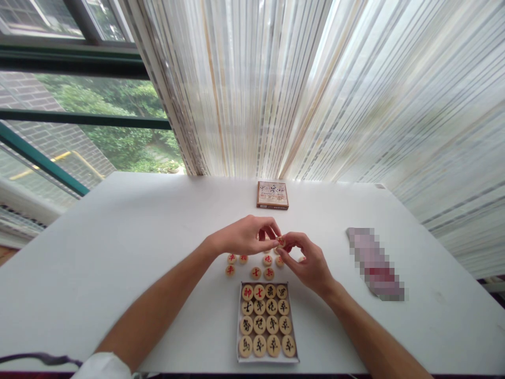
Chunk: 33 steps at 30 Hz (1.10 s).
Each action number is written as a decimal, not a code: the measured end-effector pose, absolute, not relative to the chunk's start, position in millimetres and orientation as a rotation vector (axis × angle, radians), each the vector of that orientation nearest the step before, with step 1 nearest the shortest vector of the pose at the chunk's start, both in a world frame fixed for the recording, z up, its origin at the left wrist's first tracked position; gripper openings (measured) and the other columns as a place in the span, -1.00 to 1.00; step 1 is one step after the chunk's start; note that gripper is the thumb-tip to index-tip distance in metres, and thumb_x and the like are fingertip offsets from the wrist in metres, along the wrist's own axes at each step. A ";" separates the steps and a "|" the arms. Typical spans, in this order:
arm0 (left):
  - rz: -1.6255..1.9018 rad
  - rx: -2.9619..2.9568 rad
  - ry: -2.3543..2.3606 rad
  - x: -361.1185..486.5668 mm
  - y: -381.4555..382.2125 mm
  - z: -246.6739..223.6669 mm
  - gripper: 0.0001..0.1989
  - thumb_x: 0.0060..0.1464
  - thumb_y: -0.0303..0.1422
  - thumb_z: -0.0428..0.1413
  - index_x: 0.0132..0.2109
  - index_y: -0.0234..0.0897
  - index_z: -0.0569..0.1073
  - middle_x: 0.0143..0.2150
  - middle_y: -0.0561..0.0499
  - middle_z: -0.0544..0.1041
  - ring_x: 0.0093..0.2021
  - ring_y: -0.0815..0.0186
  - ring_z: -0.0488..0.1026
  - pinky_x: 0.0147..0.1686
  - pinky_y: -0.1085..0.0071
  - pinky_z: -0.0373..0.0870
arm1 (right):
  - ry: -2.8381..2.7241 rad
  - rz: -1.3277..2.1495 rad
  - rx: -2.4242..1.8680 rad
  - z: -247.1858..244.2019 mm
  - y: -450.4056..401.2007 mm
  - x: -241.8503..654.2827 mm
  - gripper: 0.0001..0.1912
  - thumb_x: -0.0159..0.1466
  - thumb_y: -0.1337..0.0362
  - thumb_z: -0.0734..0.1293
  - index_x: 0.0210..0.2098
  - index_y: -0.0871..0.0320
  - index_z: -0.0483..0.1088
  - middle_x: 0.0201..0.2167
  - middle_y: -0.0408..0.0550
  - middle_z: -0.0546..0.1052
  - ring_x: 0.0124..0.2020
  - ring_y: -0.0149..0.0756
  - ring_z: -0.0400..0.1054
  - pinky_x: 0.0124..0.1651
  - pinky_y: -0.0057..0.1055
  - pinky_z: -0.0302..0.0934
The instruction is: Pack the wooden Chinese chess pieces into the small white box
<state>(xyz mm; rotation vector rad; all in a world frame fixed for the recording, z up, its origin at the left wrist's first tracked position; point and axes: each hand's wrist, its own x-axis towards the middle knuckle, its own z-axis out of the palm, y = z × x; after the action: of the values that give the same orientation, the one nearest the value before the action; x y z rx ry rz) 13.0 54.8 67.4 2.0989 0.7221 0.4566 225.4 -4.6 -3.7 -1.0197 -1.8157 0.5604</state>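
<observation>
One red-marked disc (280,242) is up, pinched tightly by the left hand (248,235) and the right hand (311,262) together, over scattered loose discs (256,272); packed tray (269,360) sits near, printed box (273,195) far on the white table (181,337)!

Round, pale wood-toned pieces (272,324) are marked with red or black characters; the sheer white fabric curtain (252,84) is striped with grey and tan.

A pale round piece (280,242), red character showing, is held beyond an open, filled box (269,360).
</observation>
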 end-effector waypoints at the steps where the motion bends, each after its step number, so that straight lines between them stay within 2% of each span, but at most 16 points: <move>1: 0.460 2.105 0.731 13.6 54.9 66.7 -0.82 0.22 -0.30 0.20 -0.08 -0.29 0.50 -0.26 -0.01 0.63 -0.31 0.35 0.54 -0.34 0.45 0.44 | -1.813 0.560 -1.011 -3.1 -4.6 224.9 -0.83 0.34 0.28 0.40 -0.09 0.03 0.37 -0.25 -0.07 0.59 -0.36 -0.31 0.51 -0.36 -0.38 0.47; 9: 0.462 2.123 0.847 22.5 52.2 58.7 -0.67 0.13 -0.10 0.27 -0.15 -0.28 0.49 -0.33 0.01 0.60 -0.35 0.33 0.51 -0.37 0.45 0.37 | -1.858 0.474 -1.026 -2.6 -5.5 224.2 -0.82 0.30 0.35 0.38 -0.11 0.04 0.39 -0.25 -0.07 0.62 -0.35 -0.29 0.51 -0.32 -0.35 0.44; 16: 0.420 2.144 0.903 26.1 49.8 57.2 -0.59 0.16 0.02 0.20 -0.29 -0.30 0.53 -0.43 0.05 0.56 -0.45 0.38 0.41 -0.46 0.50 0.22 | -1.876 0.423 -1.027 -1.8 -6.2 225.3 -0.79 0.28 0.38 0.35 -0.10 0.04 0.39 -0.27 -0.08 0.60 -0.33 -0.27 0.50 -0.32 -0.36 0.41; 24: 0.346 2.271 0.905 23.5 50.9 55.9 -0.53 0.28 -0.01 0.06 -0.41 -0.29 0.53 -0.53 0.07 0.51 -0.53 0.41 0.33 -0.50 0.49 0.13 | -1.874 0.402 -1.005 0.5 -6.8 223.6 -0.79 0.27 0.41 0.35 -0.12 0.03 0.37 -0.30 -0.10 0.58 -0.36 -0.30 0.47 -0.34 -0.38 0.40; 28: 0.324 2.310 0.889 23.0 50.5 58.1 -0.53 0.32 -0.06 0.02 -0.41 -0.29 0.52 -0.52 0.06 0.52 -0.53 0.41 0.34 -0.48 0.49 0.14 | -1.880 0.401 -0.980 0.6 -6.8 223.9 -0.78 0.27 0.41 0.36 -0.13 0.03 0.36 -0.33 -0.12 0.56 -0.37 -0.31 0.46 -0.29 -0.36 0.41; 33: 0.309 2.308 0.868 21.8 49.6 60.5 -0.58 0.33 -0.13 0.01 -0.40 -0.28 0.52 -0.48 0.05 0.56 -0.50 0.39 0.38 -0.48 0.49 0.17 | -1.879 0.416 -0.997 -1.0 -6.4 224.2 -0.79 0.28 0.39 0.37 -0.12 0.03 0.35 -0.33 -0.12 0.56 -0.37 -0.31 0.46 -0.32 -0.36 0.41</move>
<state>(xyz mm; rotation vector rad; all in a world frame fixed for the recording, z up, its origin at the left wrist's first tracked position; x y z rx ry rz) 21.8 49.6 60.5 2.3077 0.8675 0.3087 224.2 -6.4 -1.0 -0.9973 -1.8790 0.4160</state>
